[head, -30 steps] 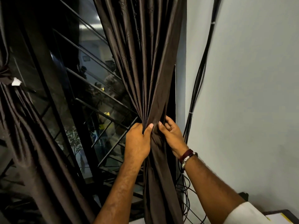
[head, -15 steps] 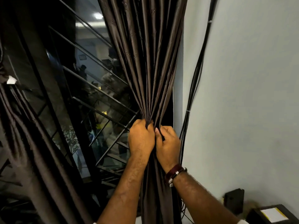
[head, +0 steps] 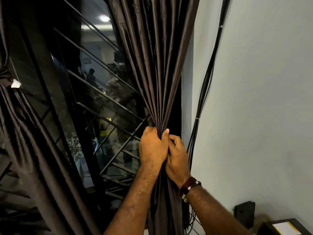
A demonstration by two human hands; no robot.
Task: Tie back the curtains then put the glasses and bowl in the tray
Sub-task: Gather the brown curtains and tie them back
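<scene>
1. While both forearms reach up from the bottom of the frame, the left hand (head: 153,146) and the right hand (head: 177,156) meet at lower centre, knuckles touching. Each grip is curled tight round the gathered waist of the dark brown, glossy pleated curtain (head: 157,68). The right wrist wears a maroon and silver beaded bracelet (head: 189,187).
2. That curtain hangs from the top centre of the frame and narrows into one bunch between the two hands, then falls loose below them. No tie band or knot is visible round it; whether a tie is hidden inside the fists cannot be told. I judge this panel gathered but not yet tied.
3. Just right of the hands, a bundle of black cables (head: 208,78) runs down the pale grey wall (head: 262,99). At lower right sit a small black box on the wall (head: 244,213) and the corner of a dark case with a white and yellow label (head: 284,228).
4. At far left, a second dark brown curtain panel (head: 25,150) is already cinched at the left edge, with a white tag (head: 16,83) at the cinch. That side looks done.
5. Farthest back, the dark window with slanted black bars (head: 101,102) shows only reflections.
6. Glasses, bowl and tray are nowhere in view. By my reading, that whole second half of the task remains, after this curtain is tied.
</scene>
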